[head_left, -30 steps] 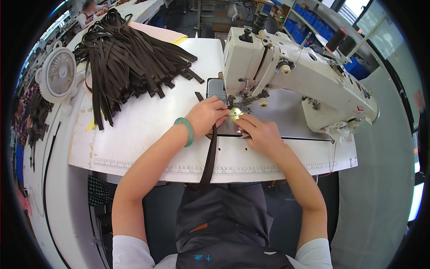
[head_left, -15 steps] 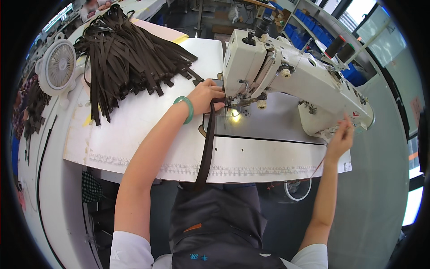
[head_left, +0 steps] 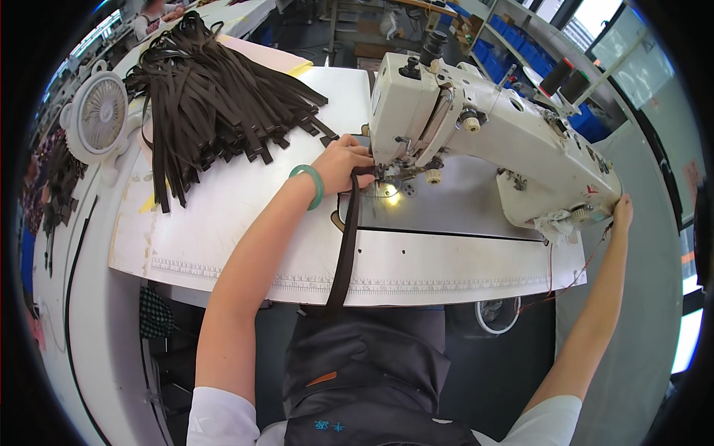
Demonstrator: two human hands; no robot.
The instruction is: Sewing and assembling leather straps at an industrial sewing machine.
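My left hand (head_left: 346, 163), with a green bangle at the wrist, grips a dark brown strap (head_left: 344, 260) beside the needle area (head_left: 383, 178) of a white industrial sewing machine (head_left: 513, 126). The strap hangs over the table's front edge, and the lit metal plate shows under the needle. My right hand (head_left: 622, 212) is at the far right end of the machine, fingers curled on the handwheel (head_left: 611, 197), which is partly hidden.
A large pile of dark straps (head_left: 216, 104) lies left on the white table (head_left: 186, 245), beside a white fan (head_left: 103, 111). Behind are shelves with blue bins (head_left: 513, 41), thread spools (head_left: 565, 78) and a co-worker (head_left: 149, 21) at the back left.
My right hand has left the needle area and moved right to the machine's end. My left hand has shifted slightly up and forward with the strap.
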